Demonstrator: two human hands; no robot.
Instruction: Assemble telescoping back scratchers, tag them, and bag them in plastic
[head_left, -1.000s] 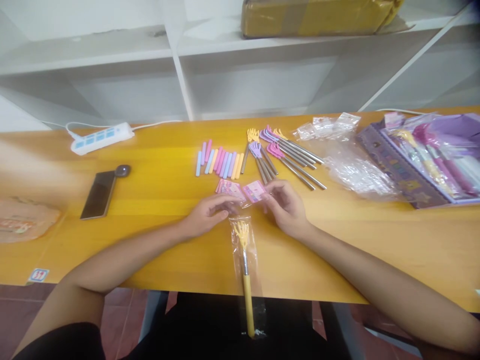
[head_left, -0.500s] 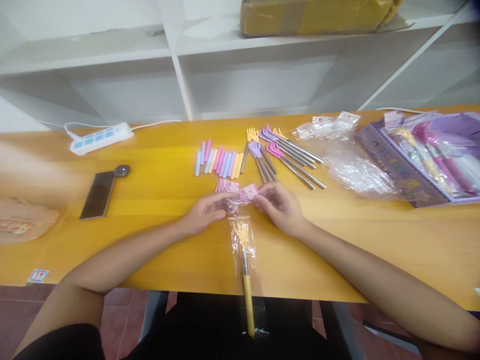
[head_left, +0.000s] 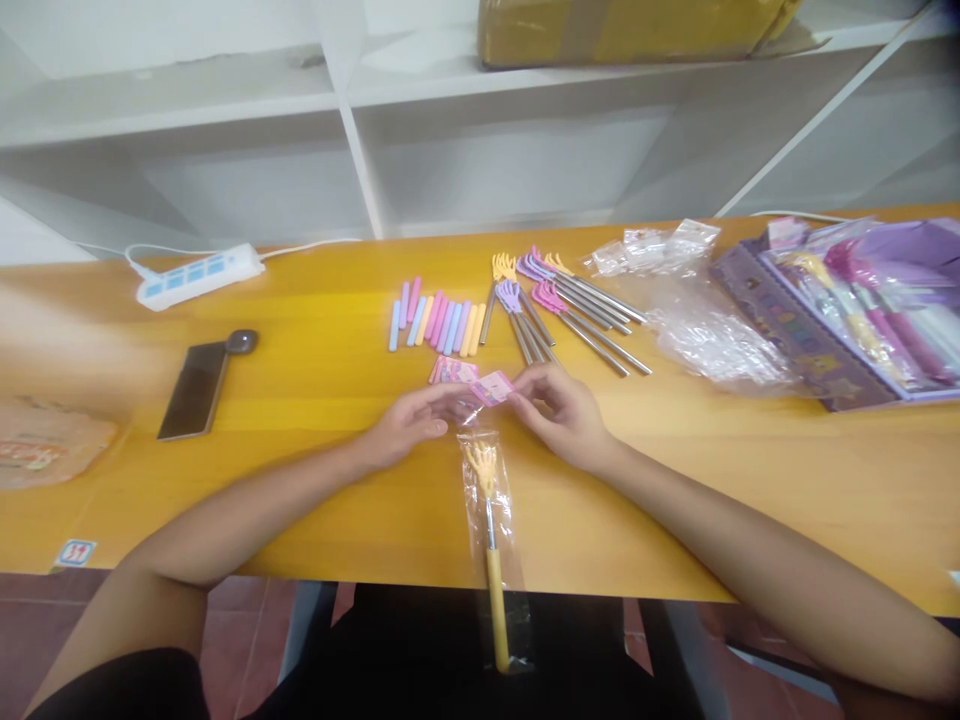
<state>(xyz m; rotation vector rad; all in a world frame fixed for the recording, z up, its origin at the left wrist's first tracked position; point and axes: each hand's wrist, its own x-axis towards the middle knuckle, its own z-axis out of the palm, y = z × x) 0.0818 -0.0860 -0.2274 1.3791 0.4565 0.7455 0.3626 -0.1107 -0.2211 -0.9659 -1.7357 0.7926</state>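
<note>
Both hands meet at the middle of the yellow table. My left hand and my right hand pinch a small pink card at the top of a clear plastic sleeve. Inside the sleeve lies a yellow hand-shaped back scratcher, its handle hanging over the table's near edge. A few more pink cards lie just beyond my left fingers.
Behind the hands lie a row of pastel handle grips and several metal scratchers. Empty plastic bags and a purple box sit right. A phone, a power strip and a brown packet are left.
My right hand has shifted slightly left, bringing the pink card closer to my left fingers over the sleeve's top. The bagged scratcher stays in place.
</note>
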